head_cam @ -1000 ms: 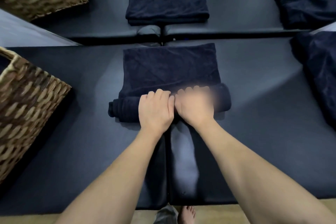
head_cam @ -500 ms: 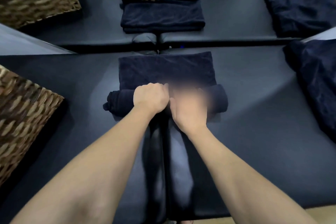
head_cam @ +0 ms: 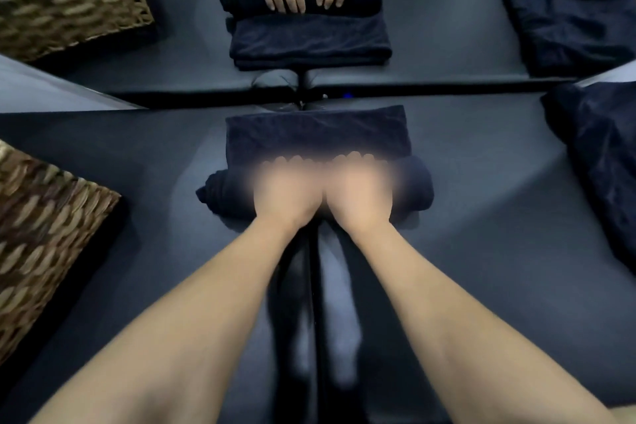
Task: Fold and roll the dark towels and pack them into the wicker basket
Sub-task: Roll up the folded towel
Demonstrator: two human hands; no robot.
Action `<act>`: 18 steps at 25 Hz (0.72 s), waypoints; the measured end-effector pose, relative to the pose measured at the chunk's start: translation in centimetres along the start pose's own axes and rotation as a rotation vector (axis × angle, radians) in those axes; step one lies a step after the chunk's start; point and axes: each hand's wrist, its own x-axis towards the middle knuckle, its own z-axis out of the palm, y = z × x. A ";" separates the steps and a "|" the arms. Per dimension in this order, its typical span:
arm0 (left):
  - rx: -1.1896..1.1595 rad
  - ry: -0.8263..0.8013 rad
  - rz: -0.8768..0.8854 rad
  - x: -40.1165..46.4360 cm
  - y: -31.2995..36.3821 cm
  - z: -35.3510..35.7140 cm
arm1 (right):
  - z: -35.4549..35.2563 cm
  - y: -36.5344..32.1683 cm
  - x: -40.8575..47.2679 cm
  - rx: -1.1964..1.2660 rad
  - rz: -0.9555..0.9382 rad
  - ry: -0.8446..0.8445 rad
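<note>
A dark towel lies folded into a strip on the black padded table, its near part wound into a thick roll. My left hand and my right hand lie side by side on top of the roll and press on it. Both hands are blurred. The mirror behind the table shows their fingers stretched flat over the roll. A short flat stretch of towel reaches to the table's far edge. The wicker basket stands at the left edge of the table, apart from the towel.
A heap of loose dark towels lies at the right edge of the table. A mirror along the far edge repeats the hands, roll, basket and heap. A seam runs down the middle of the table between my forearms.
The roll has moved away from me and grown thicker, and the flat stretch is shorter. My left hand's fingers went from curled over the roll to stretched flat.
</note>
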 end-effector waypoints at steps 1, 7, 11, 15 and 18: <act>-0.005 -0.046 0.002 1.2 -0.2 -0.4 | 0.1 -0.1 -0.8 0.010 -0.003 0.014; -0.085 -0.079 -0.053 3.3 -0.3 -0.4 | 0.7 -0.3 0.9 -0.030 -0.044 -0.027; -0.153 0.213 -0.063 -0.8 0.0 1.8 | 0.6 -0.4 3.9 -0.057 -0.097 -0.165; -0.089 0.176 -0.070 1.0 0.0 1.6 | 0.5 -0.4 4.8 -0.018 -0.043 -0.204; 0.022 -0.023 0.010 5.1 -0.9 -0.2 | 1.2 -0.4 2.1 0.051 0.015 -0.018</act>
